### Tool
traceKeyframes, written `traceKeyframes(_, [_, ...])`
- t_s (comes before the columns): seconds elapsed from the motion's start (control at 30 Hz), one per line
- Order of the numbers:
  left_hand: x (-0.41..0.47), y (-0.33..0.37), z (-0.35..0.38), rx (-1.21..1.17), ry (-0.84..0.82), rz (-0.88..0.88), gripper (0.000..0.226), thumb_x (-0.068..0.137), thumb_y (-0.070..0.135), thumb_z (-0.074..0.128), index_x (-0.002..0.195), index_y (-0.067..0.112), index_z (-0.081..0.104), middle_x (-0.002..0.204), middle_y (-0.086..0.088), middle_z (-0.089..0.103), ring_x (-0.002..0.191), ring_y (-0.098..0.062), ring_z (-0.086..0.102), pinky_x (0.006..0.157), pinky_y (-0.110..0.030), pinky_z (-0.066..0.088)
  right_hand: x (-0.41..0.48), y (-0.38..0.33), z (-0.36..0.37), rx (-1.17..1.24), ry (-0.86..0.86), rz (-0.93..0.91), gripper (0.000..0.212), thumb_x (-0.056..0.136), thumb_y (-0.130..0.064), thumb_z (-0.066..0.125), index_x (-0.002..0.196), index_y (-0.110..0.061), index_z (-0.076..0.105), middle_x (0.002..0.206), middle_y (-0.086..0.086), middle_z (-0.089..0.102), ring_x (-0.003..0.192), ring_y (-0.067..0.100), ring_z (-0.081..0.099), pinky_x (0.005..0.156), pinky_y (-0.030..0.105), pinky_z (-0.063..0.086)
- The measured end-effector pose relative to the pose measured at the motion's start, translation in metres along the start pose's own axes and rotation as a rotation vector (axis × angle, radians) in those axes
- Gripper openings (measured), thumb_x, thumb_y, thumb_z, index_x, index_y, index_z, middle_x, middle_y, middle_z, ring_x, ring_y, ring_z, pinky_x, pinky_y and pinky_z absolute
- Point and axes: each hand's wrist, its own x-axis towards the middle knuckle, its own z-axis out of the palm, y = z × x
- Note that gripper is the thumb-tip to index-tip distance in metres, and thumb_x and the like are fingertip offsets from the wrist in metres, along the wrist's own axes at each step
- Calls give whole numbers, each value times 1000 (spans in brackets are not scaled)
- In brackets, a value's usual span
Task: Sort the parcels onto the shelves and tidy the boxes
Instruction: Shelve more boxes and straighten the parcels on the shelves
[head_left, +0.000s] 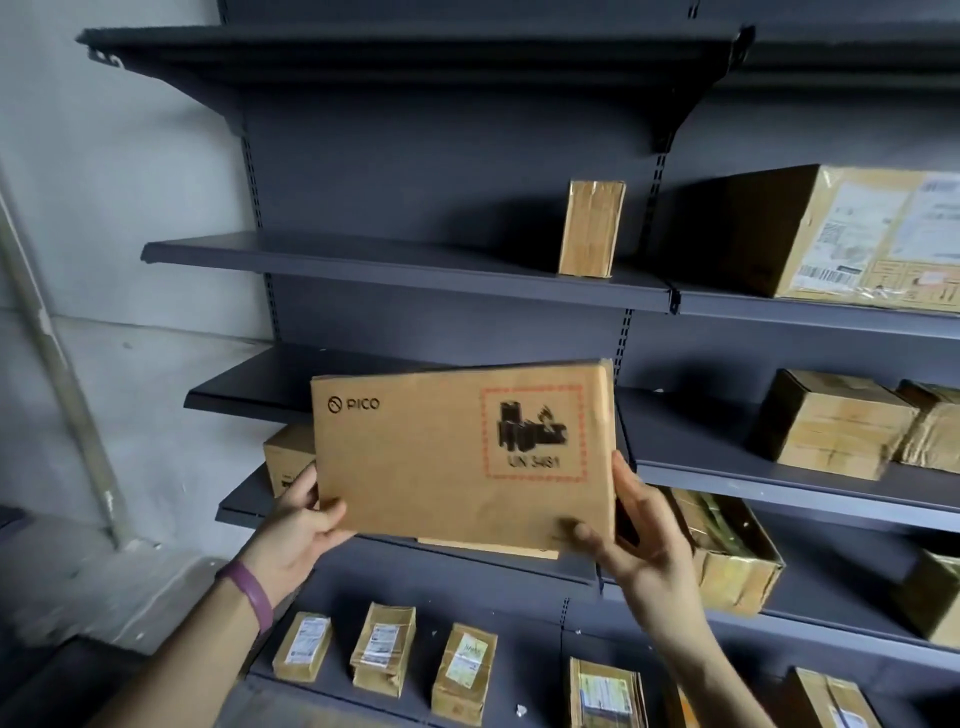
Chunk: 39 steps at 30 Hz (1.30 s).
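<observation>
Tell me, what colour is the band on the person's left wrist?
Purple. The wristband shows clearly in the head view.

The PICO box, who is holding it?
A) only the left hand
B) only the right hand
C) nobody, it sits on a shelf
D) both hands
D: the left hand grips the lower left corner of the PICO box, and the right hand grips its lower right corner.

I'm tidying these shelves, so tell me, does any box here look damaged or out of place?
Yes. The open box right of the held PICO box is crumpled, its front wall dented and sagging. A slim parcel stands alone on end on the second shelf down.
</observation>
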Motion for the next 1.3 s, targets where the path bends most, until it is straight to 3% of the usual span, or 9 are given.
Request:
traceKeyframes(0.07, [11, -2, 2, -50, 73, -2, 62, 93, -18, 35, 141, 20, 44, 139, -7, 50, 128, -26, 48, 98, -44, 45, -2, -5, 14, -120, 7, -120, 69, 72, -18, 78, 133, -36, 52, 147, -9, 47, 137, 0, 40, 100, 15, 45])
traceKeyframes(0.23, [24, -6, 0, -89, 114, -38, 65, 94, -18, 31, 143, 22, 42, 146, -7, 43, 130, -25, 44, 104, -47, 40, -7, 2, 25, -274, -9, -166, 71, 75, -58, 71, 140, -49, 43, 150, -27, 36, 147, 11, 24, 111, 51, 38])
traceKeyframes(0.37, [9, -4, 9, -101, 63, 12, 58, 89, -16, 45, 126, 27, 58, 127, -3, 62, 120, -22, 54, 86, -40, 50, -1, 9, 20, 65, 117, -141, 58, 75, -27, 77, 122, -26, 45, 150, -8, 42, 137, 8, 43, 102, 25, 47])
traceKeyframes(0.53, [-24, 13, 22, -95, -243, 141, 48, 76, 3, 64, 113, 33, 71, 122, -3, 68, 114, -19, 63, 81, -27, 57, 20, 24, -24, 262, 427, 109, 43, 83, -18, 68, 123, -20, 53, 129, 14, 60, 122, 34, 57, 95, 48, 54])
traceKeyframes(0.63, [-36, 16, 30, -42, -355, 207, 43, 83, 7, 59, 122, 24, 66, 126, -8, 65, 116, -24, 62, 84, -30, 55, 24, 37, -52, 413, 422, 250, 35, 97, -13, 52, 132, -17, 55, 126, 10, 64, 112, 25, 63, 78, 38, 60])
traceKeyframes(0.8, [-27, 15, 45, 191, 27, 363, 46, 80, 25, 71, 120, 45, 61, 120, 16, 65, 113, -9, 61, 84, -29, 53, 16, 60, -58, 494, 334, 324, 37, 100, -17, 45, 136, -17, 51, 121, 8, 66, 106, 22, 64, 75, 37, 59])
traceKeyframes(0.93, [-17, 15, 31, 235, 220, 192, 55, 65, 41, 82, 114, 45, 56, 124, 11, 56, 116, -16, 51, 91, -36, 44, 9, 67, -58, 511, 278, 339, 37, 102, -26, 39, 136, -20, 52, 122, 8, 66, 105, 22, 64, 75, 36, 58])
traceKeyframes(1.1, [-24, 11, 9, 169, -183, 7, 73, 61, 56, 80, 123, 25, 58, 117, -8, 68, 113, -29, 62, 91, -55, 51, 10, 70, -62, 477, 212, 365, 37, 102, -31, 34, 130, -17, 55, 118, 13, 64, 103, 30, 60, 80, 45, 52])
traceKeyframes(1.3, [-42, 7, 23, 74, -208, -79, 97, 33, 57, 91, 121, 27, 59, 111, -6, 72, 101, -19, 69, 70, -34, 57, 26, 64, -56, 211, 248, 436, 33, 105, -40, 33, 125, -33, 58, 117, 12, 66, 94, 26, 64, 69, 41, 56])
